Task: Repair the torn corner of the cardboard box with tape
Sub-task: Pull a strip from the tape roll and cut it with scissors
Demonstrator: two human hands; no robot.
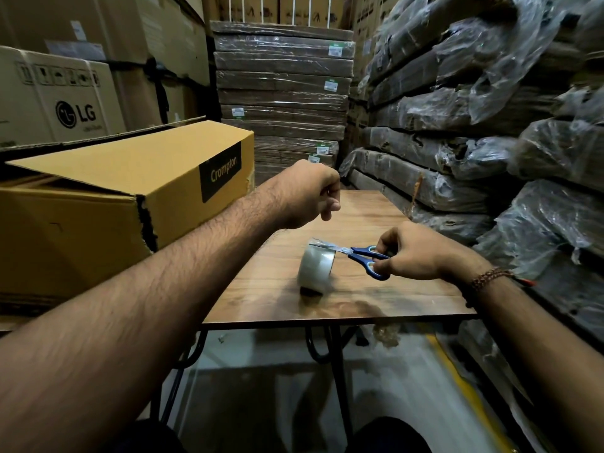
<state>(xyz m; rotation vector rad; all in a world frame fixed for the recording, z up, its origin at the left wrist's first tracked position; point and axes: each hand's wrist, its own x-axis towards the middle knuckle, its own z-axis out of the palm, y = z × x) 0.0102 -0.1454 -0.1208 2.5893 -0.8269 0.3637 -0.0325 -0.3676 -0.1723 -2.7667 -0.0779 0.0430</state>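
One tape roll (316, 267), one scissors (356, 253)

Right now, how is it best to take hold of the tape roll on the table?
Probably grip the tape roll across its two flat faces, coming from above. It stands on edge on the table, so its top is free, though the scissors in the right hand are at its top now.

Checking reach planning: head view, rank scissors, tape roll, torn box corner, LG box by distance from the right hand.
1. Scissors: held in the right hand, blades pointing left.
2. Tape roll: on the table, just left of the hand, under the blade tips.
3. Torn box corner: far left, on the Crompton box.
4. LG box: back left, behind it.
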